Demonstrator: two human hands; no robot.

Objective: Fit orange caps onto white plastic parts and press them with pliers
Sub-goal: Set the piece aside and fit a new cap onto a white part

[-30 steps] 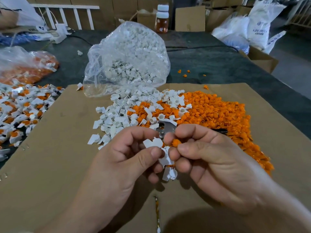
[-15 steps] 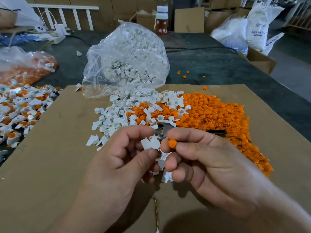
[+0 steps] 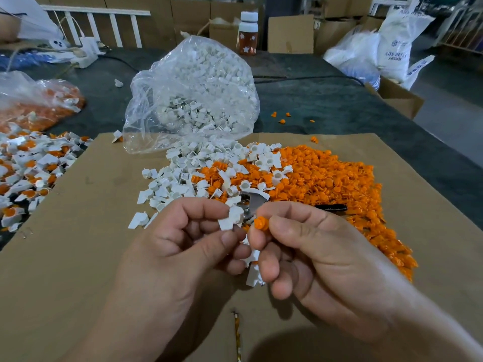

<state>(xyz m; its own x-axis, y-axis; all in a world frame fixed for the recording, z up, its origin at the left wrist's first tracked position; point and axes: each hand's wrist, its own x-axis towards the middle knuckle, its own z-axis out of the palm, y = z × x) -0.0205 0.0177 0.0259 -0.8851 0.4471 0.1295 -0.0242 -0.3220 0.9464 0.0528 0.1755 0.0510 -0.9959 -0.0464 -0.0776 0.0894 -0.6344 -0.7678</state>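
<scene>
My left hand point(image 3: 180, 246) pinches a white plastic part point(image 3: 231, 218) between thumb and forefinger. My right hand point(image 3: 311, 254) pinches an orange cap point(image 3: 260, 222) just right of that part, a small gap between them. More white parts point(image 3: 254, 270) show between my lower fingers; which hand holds them I cannot tell. Behind my hands the pliers point(image 3: 252, 201) lie on the cardboard sheet point(image 3: 78, 244), their dark handle point(image 3: 332, 207) sticking out to the right. A heap of loose white parts point(image 3: 183, 178) and a heap of orange caps point(image 3: 334, 184) spread beyond the pliers.
A clear bag of white parts point(image 3: 193, 95) stands at the sheet's far edge. Capped finished pieces point(image 3: 28, 171) pile at the left, beside a bag with orange pieces point(image 3: 34, 103). A brown bottle point(image 3: 248, 32), cardboard boxes point(image 3: 290, 33) and white sacks point(image 3: 392, 45) stand at the back.
My two hands have drawn slightly apart, so the orange cap now sits a little clear of the white part. The heaps and the pliers have not moved.
</scene>
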